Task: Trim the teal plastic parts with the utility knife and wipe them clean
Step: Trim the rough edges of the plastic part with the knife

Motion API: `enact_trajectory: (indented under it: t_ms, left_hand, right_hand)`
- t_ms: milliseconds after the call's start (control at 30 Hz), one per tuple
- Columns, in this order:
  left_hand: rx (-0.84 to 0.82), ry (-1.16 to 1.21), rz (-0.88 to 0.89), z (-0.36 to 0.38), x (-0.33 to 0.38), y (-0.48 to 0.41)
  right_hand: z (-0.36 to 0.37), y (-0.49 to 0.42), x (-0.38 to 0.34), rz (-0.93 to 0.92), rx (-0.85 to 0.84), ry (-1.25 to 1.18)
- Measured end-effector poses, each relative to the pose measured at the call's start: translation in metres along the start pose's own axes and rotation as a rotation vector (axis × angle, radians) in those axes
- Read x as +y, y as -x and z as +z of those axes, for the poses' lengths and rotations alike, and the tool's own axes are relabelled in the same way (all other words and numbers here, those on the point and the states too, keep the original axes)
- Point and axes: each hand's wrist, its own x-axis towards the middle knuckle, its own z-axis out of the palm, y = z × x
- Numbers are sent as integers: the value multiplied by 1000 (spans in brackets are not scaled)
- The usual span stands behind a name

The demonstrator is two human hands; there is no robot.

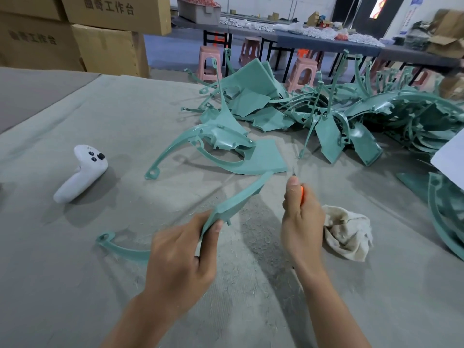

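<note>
Part in hand: the left hand [180,254] is gripping 1 curved teal part [238,199] just left of the rag [347,234]; fingers and thumb are curling round its broad middle; its ringed thin end is trailing further left of the rag.
Knife: the right hand [301,222] is clenching the utility knife [301,193] immediately left of the rag; fingers are wrapping the orange handle, thumb is lying along the top; the blade is pointing away and standing apart from the part, so no cut is happening.
Rag: lying crumpled on the grey table cover [100,121]; no hand is touching it.
Shavings [258,237]: thin teal curls are lying left of the rag; probably trimming is already under way.
Pile [351,114]: many teal parts are lying heaped beyond the rag; which are trimmed, I cannot tell.
Progress: seemingly early to middle; this part is awaiting its cut or its wipe, and the heap is looking like the bulk of the work.
Controller [80,172]: lying far left of the rag.
</note>
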Motion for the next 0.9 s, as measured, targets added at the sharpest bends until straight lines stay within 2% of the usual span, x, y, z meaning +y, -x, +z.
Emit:
enact_trajectory:
  t_ms: [133,300,400,500,567,767,900]
  left_hand:
    - [-20,-2,41,1,-3,2]
    - [-106,79,109,1,-6,3]
    - [-141,155,120,-1,-7,2]
    - [-159,228,124,-2,-9,3]
    - [-184,255,140,-1,-10,2]
    - [-253,335,107,-1,-13,0]
    - [-281,310,43,0,-15,0]
  right_hand:
    - [2,7,-5,-21,-116,-128]
    - [-9,5,-12,111,-319,-446]
    - [-15,-2,-8,188,-236,-523]
    - [-22,-10,-1,233,-61,-465]
    - [-26,-9,0,226,-36,-457]
    - [-31,-4,-5,188,-266,-689]
    - [-31,-1,-9,151,-323,-685]
